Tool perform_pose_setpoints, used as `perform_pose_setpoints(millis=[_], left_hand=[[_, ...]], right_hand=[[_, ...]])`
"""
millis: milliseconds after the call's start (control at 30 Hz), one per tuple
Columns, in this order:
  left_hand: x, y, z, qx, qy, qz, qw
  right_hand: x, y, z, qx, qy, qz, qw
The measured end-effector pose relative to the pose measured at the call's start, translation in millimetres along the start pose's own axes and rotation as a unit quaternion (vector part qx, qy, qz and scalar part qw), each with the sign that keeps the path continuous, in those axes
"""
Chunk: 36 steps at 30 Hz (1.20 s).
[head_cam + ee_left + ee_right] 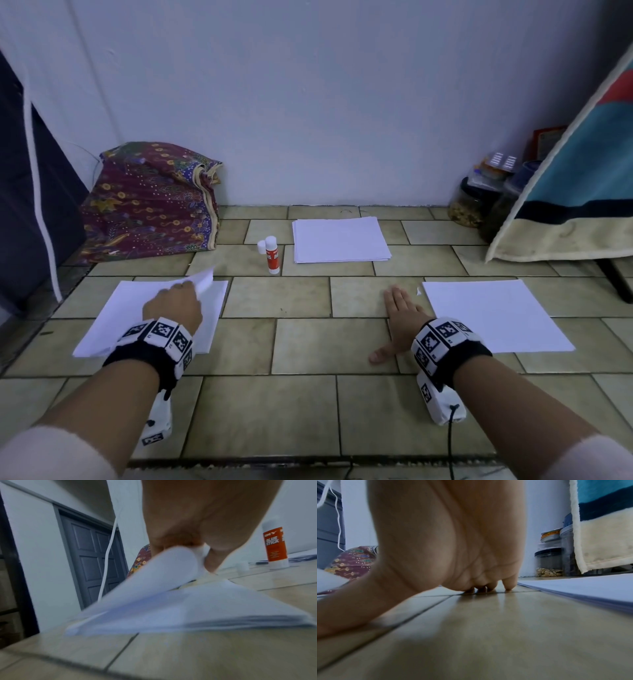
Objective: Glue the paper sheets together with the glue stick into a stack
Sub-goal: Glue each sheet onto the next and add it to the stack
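our left hand (173,303), at the lower left of the frame, pinches the far corner of the top sheet (202,279) and curls it up off the left pile (113,318). our right hand (399,313) lies flat on the floor (301,346) at lower right, fingers straight, holding nothing, just left of the right pile (496,315). the glue stick (272,255) stands upright at centre, its cap (261,247) off beside it, just left of the far pile (339,240). a patterned cloth (150,198) sits at upper left, jars (479,195) and a hanging blanket (575,178) at upper right.
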State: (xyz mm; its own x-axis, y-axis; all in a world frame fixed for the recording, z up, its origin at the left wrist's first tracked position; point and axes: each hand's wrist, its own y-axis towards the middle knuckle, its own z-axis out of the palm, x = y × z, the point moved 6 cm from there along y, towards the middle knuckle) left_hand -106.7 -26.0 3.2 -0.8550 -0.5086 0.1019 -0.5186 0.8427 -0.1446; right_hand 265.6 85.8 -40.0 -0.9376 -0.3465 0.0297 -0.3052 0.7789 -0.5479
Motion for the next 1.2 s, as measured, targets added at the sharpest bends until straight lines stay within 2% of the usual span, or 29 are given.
perform_pose_setpoints(millis=[67, 200, 267, 367, 500, 633, 700, 867, 967, 1033, 1067, 1133, 1200], left_hand=[[-6.9, -0.7, -21.0, -0.076, -0.012, 0.007, 0.997], [-69.8, -28.2, -63.2, -0.085, 0.057, 0.11, 0.989], [-111.2, -48.9, -75.2, -0.073, 0.063, 0.151, 0.984], [-168.6, -71.6, -64.8, -0.041, 0.03, 0.21, 0.976], [-214.1, -82.7, -27.7, 0.061, 0.002, 0.216, 0.975], [-221.0, -79.2, 2.9, 0.118, -0.037, 0.232, 0.965], [-215.8, -73.5, 5.8, 0.134, -0.051, 0.264, 0.954], [-194.1, -56.6, 8.6, 0.156, 0.017, 0.358, 0.92], [-185.0, -51.5, 18.7, 0.175, 0.014, 0.33, 0.927], [-181.7, -49.8, 23.8, 0.193, 0.01, 0.302, 0.933], [-180.5, -49.3, 25.4, 0.201, 0.009, 0.293, 0.935], [-177.3, -47.3, 28.5, 0.214, 0.005, 0.283, 0.935], [-175.6, -44.4, 32.6, 0.217, 0.009, 0.284, 0.934]], right_hand=[[-1.5, 1.3, 0.7, -0.002, 0.003, -0.002, 1.0], [-2.4, 3.3, 1.2, -0.007, 0.003, -0.004, 1.0], [-1.9, 3.3, 1.1, -0.007, 0.004, -0.005, 1.0], [-1.3, 3.6, 0.8, -0.01, 0.003, -0.007, 1.0], [-1.1, 3.4, 1.1, -0.015, -0.001, -0.008, 1.0], [-3.4, 5.2, 1.6, -0.024, -0.016, -0.003, 1.0], [-3.0, 4.9, -0.9, -0.021, -0.019, -0.003, 1.0], [1.1, 1.2, -23.2, 0.02, -0.05, -0.006, 0.999], [11.0, 1.5, -55.1, 0.028, -0.106, -0.005, 0.994], [23.8, 3.8, -82.1, -0.045, -0.086, -0.014, 0.995], [31.0, 6.4, -97.4, -0.115, -0.04, -0.025, 0.992], [51.5, 12.2, -120.6, -0.236, 0.098, -0.076, 0.964], [79.3, 19.9, -129.4, -0.253, 0.192, -0.129, 0.939]])
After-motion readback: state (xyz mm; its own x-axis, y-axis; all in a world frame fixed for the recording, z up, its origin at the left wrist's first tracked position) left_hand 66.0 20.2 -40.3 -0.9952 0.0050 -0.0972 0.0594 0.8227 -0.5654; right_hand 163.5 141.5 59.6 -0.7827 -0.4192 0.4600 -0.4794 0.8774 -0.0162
